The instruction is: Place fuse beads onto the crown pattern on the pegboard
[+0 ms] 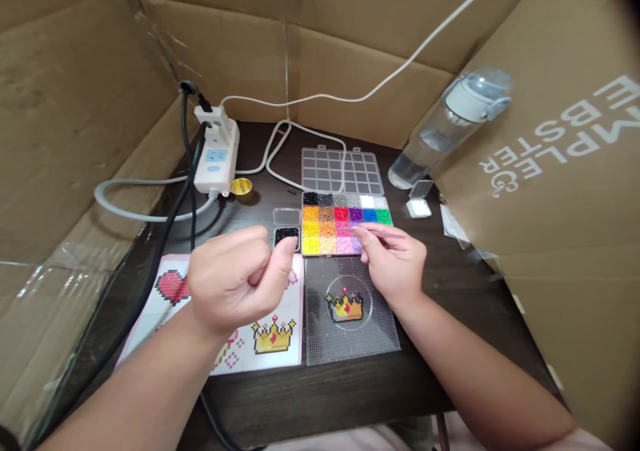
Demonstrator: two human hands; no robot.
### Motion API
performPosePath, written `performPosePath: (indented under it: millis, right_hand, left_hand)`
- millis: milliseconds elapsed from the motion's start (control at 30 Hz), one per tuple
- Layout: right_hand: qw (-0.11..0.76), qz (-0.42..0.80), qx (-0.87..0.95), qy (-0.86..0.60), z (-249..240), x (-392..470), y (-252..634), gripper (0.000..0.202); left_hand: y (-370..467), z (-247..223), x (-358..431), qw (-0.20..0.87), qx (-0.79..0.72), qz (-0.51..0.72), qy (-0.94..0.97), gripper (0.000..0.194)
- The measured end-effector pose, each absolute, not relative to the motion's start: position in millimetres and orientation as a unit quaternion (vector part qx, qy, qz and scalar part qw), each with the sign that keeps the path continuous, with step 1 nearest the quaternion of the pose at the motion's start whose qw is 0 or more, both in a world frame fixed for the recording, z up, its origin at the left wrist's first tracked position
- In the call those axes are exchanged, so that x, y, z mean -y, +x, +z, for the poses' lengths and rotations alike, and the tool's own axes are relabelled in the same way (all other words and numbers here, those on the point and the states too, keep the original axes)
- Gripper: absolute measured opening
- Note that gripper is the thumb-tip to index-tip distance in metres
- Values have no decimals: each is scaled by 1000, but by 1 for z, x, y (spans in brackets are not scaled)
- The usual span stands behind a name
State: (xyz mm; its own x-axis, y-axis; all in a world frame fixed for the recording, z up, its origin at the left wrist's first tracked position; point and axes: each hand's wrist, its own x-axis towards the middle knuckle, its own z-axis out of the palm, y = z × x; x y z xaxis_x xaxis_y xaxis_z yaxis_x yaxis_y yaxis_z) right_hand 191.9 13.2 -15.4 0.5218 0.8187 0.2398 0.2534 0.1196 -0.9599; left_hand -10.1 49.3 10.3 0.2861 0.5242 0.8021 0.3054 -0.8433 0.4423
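Observation:
My right hand (399, 259) pinches pink tweezers (385, 234), their tips over the pink beads in the sorted bead box (303, 256). My left hand (235, 274) is closed in a fist above the printed pattern sheet (190, 334), with nothing showing in it. Below the right hand lies a clear pegboard (350, 351). On it, within a circular outline, is a small bead crown (345, 306) in yellow, orange and black with red beads. The sheet shows a matching printed crown (273, 337) and a red heart (173, 287), partly covered by my left hand.
A small box of black beads (286, 238) stands left of the bead box, a box of white beads (419, 208) to its right. Behind are a power strip (217, 158) with cables, a gold cup (243, 190) and a water bottle (435, 138). Cardboard walls (360, 78) surround the table.

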Motion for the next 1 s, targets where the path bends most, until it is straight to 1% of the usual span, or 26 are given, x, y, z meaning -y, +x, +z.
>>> performPosePath:
  millis: [167,267,333,400,500,700,1000]
  right_hand:
    - [639,248,396,-611,1,16,203,9]
    - [647,263,381,-606,1,45,211,9]
    - [632,272,381,-618,-6,66,215,7]
    - [598,275,386,-646,-16,85,216,6]
    - [576,265,393,-666,-31,102,215,7]
    - [585,245,399,-662,-41,102,210,8]
    - [563,240,416,-672,-42,100,209,8]
  left_hand:
    - [-9,6,-54,99,-265,555,782,50]
    - [-7,5,-56,100,-261,561,779,50]
    - [-6,4,-56,99,-255,559,783,50]
    - [-4,3,-55,103,-250,555,787,50]
    - [-2,3,-54,110,-240,558,787,51]
    - [0,2,-54,107,-240,562,784,50]
    - [-1,5,-51,110,-254,551,787,49]
